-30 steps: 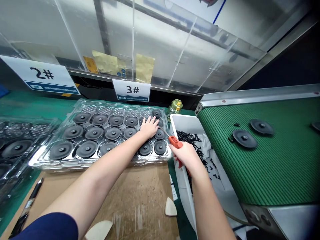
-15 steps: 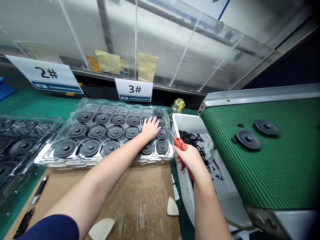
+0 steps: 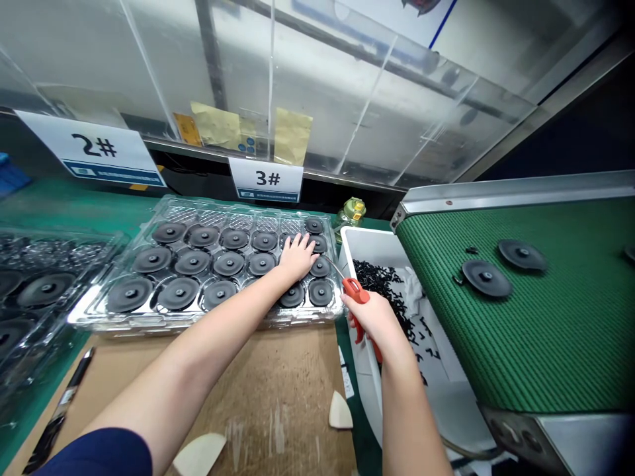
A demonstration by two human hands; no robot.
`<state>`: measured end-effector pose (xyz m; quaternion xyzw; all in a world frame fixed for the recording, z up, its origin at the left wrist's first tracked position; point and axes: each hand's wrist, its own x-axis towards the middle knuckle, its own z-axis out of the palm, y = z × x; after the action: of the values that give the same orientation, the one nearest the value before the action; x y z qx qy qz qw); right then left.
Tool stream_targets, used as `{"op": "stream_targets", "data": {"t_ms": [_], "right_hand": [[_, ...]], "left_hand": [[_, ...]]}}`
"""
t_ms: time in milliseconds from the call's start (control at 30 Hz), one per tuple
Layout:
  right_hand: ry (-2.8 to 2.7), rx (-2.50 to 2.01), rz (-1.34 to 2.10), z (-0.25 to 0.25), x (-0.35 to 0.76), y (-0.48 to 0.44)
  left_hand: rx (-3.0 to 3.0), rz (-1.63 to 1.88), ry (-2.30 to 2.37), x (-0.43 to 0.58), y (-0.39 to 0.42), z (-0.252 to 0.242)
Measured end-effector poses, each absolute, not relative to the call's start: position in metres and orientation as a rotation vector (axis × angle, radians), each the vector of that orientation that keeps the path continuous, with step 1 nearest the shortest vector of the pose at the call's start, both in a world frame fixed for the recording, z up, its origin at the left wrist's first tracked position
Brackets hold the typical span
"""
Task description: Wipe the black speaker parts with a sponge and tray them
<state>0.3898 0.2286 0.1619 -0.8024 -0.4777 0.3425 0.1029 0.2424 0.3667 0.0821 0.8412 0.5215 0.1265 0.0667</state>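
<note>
A clear plastic blister tray (image 3: 124, 316) holds several black round discs in its pockets. My left hand (image 3: 296, 256) rests on the tray's right part, fingers spread flat over a disc. My right hand (image 3: 373, 317) is closed around a red-handled cutter (image 3: 358, 295) whose thin metal tip points toward the tray's right edge. That hand hovers over the left rim of a white bin (image 3: 368, 239) with black scraps (image 3: 381, 277) inside.
A green conveyor belt (image 3: 546, 330) at right carries two black discs (image 3: 486, 277). A second blister tray (image 3: 34, 291) lies at left. A black pen (image 3: 59, 410) and pale offcuts (image 3: 340, 410) lie on the brown board (image 3: 258, 396). Signs "2#" and "3#" (image 3: 266, 180) stand behind.
Both hands have stayed almost in place; the right hand with the cutter has shifted slightly. The discs on the belt look about where they were.
</note>
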Motion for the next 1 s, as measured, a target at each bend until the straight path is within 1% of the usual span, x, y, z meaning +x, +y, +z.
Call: {"op": "stream_targets", "data": {"t_ms": [167, 433, 600, 1000], "right_hand": [[-1.535, -2.303, 1.038, 0.164, 0.376, 0.22], [-1.775, -2.225, 1.016, 0.166, 0.351, 0.207], [-1.85, -2.178, 0.996, 0.164, 0.347, 0.199], [-1.994, -2.15, 0.973, 0.166, 0.338, 0.182]], "left_hand": [[2.568, 0.366, 1.606, 0.206, 0.337, 0.088], [2.497, 0.168, 1.756, 0.134, 0.3, 0.087], [2.47, 0.097, 1.772, 0.126, 0.293, 0.084], [2.485, 0.06, 1.82, 0.116, 0.283, 0.085]]}}
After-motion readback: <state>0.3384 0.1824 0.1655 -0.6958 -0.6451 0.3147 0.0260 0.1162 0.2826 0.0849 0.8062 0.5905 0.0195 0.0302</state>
